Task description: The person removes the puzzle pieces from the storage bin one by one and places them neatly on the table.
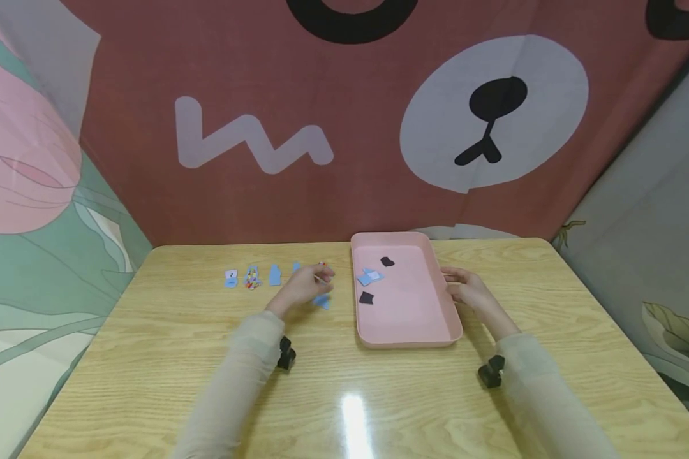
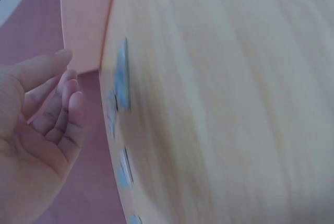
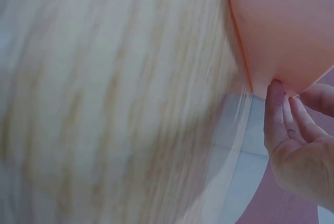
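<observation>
My left hand (image 1: 304, 287) hovers over the right end of a row of small flat pieces, its fingers loosely bent. In the left wrist view its thumb and fingertips stand apart with nothing visible between them. Close by lies a blue piece (image 1: 323, 301), partly covered by the hand in the head view. My right hand (image 1: 469, 290) touches the outer right wall of a pink tray (image 1: 410, 315) with extended fingers (image 3: 274, 112). Inside the tray are a black piece (image 1: 387, 261), a second black piece (image 1: 366, 298) and a few blue and whitish pieces (image 1: 369, 278).
Leftward along the row lie a blue piece (image 1: 274, 275), a piece with multicoloured dots (image 1: 252, 277) and a white-and-blue piece (image 1: 231, 278). The wooden table (image 1: 166, 357) meets a reddish-brown curtain (image 1: 252, 210) at its back edge.
</observation>
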`<state>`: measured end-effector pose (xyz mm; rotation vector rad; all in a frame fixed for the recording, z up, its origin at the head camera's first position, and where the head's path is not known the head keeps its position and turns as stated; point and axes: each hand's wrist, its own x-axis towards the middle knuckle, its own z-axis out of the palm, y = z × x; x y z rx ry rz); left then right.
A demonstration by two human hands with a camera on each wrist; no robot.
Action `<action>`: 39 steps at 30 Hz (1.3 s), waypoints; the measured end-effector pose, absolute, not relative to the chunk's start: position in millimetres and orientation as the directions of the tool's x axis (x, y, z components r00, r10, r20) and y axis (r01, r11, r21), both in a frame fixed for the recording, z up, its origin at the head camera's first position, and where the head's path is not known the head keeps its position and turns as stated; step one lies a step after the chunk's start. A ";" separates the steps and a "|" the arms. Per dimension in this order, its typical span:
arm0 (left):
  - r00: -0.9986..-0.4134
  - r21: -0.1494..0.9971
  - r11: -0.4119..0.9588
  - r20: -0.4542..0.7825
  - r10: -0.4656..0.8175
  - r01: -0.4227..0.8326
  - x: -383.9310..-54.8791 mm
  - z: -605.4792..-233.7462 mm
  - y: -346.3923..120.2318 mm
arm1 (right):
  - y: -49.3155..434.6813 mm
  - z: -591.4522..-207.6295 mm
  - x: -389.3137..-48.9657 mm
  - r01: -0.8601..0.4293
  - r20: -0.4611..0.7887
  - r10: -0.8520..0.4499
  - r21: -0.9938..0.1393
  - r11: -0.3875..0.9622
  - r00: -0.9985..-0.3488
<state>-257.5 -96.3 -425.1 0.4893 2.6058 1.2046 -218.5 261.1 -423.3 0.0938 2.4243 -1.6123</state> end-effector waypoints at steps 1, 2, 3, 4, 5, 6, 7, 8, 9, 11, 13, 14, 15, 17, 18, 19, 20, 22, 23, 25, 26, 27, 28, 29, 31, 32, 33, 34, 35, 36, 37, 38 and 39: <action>-0.918 0.769 0.604 -0.060 0.392 0.208 -258.1 -424.5 -92.5 | 261.1 -423.5 -218.7 0.180 -0.225 -0.071 -0.901 0.395 -0.972; -0.919 0.771 0.603 -0.059 0.390 0.207 -258.6 -423.9 -88.5 | 261.1 -423.6 -218.9 0.181 -0.225 -0.068 -0.900 0.396 -0.972; -0.919 0.769 0.603 -0.050 0.391 0.214 -259.2 -423.4 -84.5 | 261.0 -423.7 -219.2 0.181 -0.226 -0.067 -0.899 0.398 -0.972; -0.920 0.767 0.604 -0.046 0.389 0.217 -259.7 -422.5 -80.4 | 260.9 -423.9 -219.6 0.181 -0.225 -0.065 -0.899 0.399 -0.972; -0.921 0.770 0.598 -0.037 0.389 0.222 -260.2 -421.7 -76.2 | 260.8 -424.3 -220.0 0.182 -0.225 -0.064 -0.898 0.401 -0.972; -0.921 0.769 0.596 -0.026 0.389 0.230 -260.4 -420.9 -72.0 | 260.7 -424.8 -220.5 0.182 -0.225 -0.062 -0.897 0.403 -0.972; -0.921 0.770 0.593 -0.018 0.389 0.236 -260.6 -420.1 -67.9 | 260.7 -425.2 -220.8 0.180 -0.223 -0.061 -0.896 0.406 -0.973; -0.920 0.770 0.589 -0.009 0.392 0.243 -260.8 -419.3 -63.8 | 260.6 -425.7 -221.1 0.179 -0.222 -0.059 -0.895 0.409 -0.973; -0.918 0.769 0.585 0.006 0.396 0.257 -260.6 -418.1 -59.7 | 260.6 -426.2 -221.3 0.178 -0.222 -0.059 -0.893 0.414 -0.973; -0.911 0.768 0.572 0.033 0.412 0.287 -259.7 -415.9 -51.9 | 260.7 -426.7 -221.6 0.177 -0.221 -0.057 -0.890 0.419 -0.974; -0.904 0.765 0.565 0.051 0.425 0.309 -258.5 -413.9 -44.5 | 260.7 -426.8 -221.6 0.176 -0.219 -0.055 -0.888 0.425 -0.974; -0.898 0.762 0.561 0.060 0.435 0.323 -257.9 -412.8 -40.9 | 260.8 -426.9 -221.6 0.176 -0.219 -0.055 -0.888 0.425 -0.974; -0.893 0.758 0.558 0.071 0.444 0.338 -257.5 -411.9 -37.3 | 260.8 -426.9 -221.6 0.175 -0.219 -0.056 -0.888 0.425 -0.974; -0.882 0.750 0.557 0.072 0.465 0.356 -257.2 -410.7 -29.9 | 261.1 -427.0 -221.5 0.175 -0.218 -0.055 -0.890 0.421 -0.975; -0.875 0.742 0.562 0.070 0.479 0.366 -257.3 -410.3 -26.3 | 261.1 -426.9 -221.4 0.175 -0.217 -0.054 -0.891 0.420 -0.975; -0.868 0.730 0.569 0.066 0.493 0.378 -257.5 -410.1 -22.8 | 261.2 -426.9 -221.3 0.174 -0.217 -0.056 -0.892 0.418 -0.975; -0.860 0.719 0.574 0.065 0.507 0.392 -257.5 -409.6 -19.6 | 261.3 -426.8 -221.1 0.173 -0.216 -0.057 -0.893 0.416 -0.975; -0.841 0.687 0.588 0.062 0.538 0.427 -257.8 -410.1 -14.1 | 261.3 -426.4 -220.8 0.172 -0.214 -0.057 -0.894 0.413 -0.975; -0.832 0.664 0.599 0.063 0.551 0.447 -258.0 -410.4 -11.9 | 261.2 -426.1 -220.6 0.169 -0.212 -0.061 -0.897 0.409 -0.975; -0.817 0.628 0.613 0.062 0.574 0.479 -257.6 -410.6 -8.2 | 260.9 -425.9 -220.7 0.167 -0.210 -0.064 -0.899 0.406 -0.976; -0.811 0.613 0.621 0.057 0.582 0.489 -257.6 -410.6 -6.7 | 260.8 -426.0 -220.8 0.167 -0.209 -0.064 -0.899 0.405 -0.976; -0.807 0.596 0.631 0.049 0.589 0.497 -257.7 -410.9 -5.5 | 260.8 -426.2 -221.1 0.166 -0.208 -0.063 -0.900 0.404 -0.976; -0.805 0.587 0.638 0.038 0.592 0.498 -257.7 -410.5 -4.3 | 260.9 -426.5 -221.2 0.165 -0.208 -0.064 -0.900 0.404 -0.976; -0.804 0.578 0.648 0.024 0.593 0.496 -257.5 -410.1 -3.5 | 260.9 -426.8 -221.4 0.163 -0.206 -0.064 -0.901 0.402 -0.977; -0.804 0.566 0.665 -0.004 0.594 0.488 -257.6 -409.8 -2.4 | 261.0 -427.5 -221.9 0.162 -0.203 -0.061 -0.899 0.407 -0.977; -0.803 0.560 0.670 -0.013 0.596 0.488 -257.8 -409.6 -2.0 | 261.1 -427.8 -222.1 0.162 -0.203 -0.060 -0.899 0.408 -0.977; -0.802 0.555 0.674 -0.022 0.597 0.488 -257.7 -409.5 -1.8 | 261.1 -427.9 -222.2 0.162 -0.203 -0.059 -0.898 0.409 -0.977; -0.799 0.550 0.677 -0.029 0.600 0.489 -257.7 -409.4 -1.7 | 261.0 -428.0 -222.2 0.164 -0.205 -0.058 -0.897 0.410 -0.977; -0.797 0.543 0.681 -0.037 0.604 0.491 -257.7 -409.6 -1.7 | 260.8 -427.9 -222.1 0.165 -0.206 -0.058 -0.895 0.414 -0.977; -0.794 0.535 0.684 -0.041 0.607 0.496 -257.6 -409.7 -1.8 | 260.7 -427.8 -222.0 0.168 -0.209 -0.056 -0.894 0.416 -0.976; -0.791 0.529 0.687 -0.047 0.610 0.499 -257.7 -409.9 -1.8 | 260.6 -427.6 -221.8 0.170 -0.212 -0.055 -0.892 0.419 -0.976; -0.789 0.517 0.692 -0.052 0.612 0.503 -257.7 -410.1 -2.0 | 260.5 -427.4 -221.6 0.173 -0.214 -0.053 -0.890 0.421 -0.975; -0.787 0.505 0.698 -0.059 0.614 0.507 -257.7 -410.5 -2.3 | 260.4 -427.1 -221.2 0.175 -0.217 -0.051 -0.888 0.425 -0.975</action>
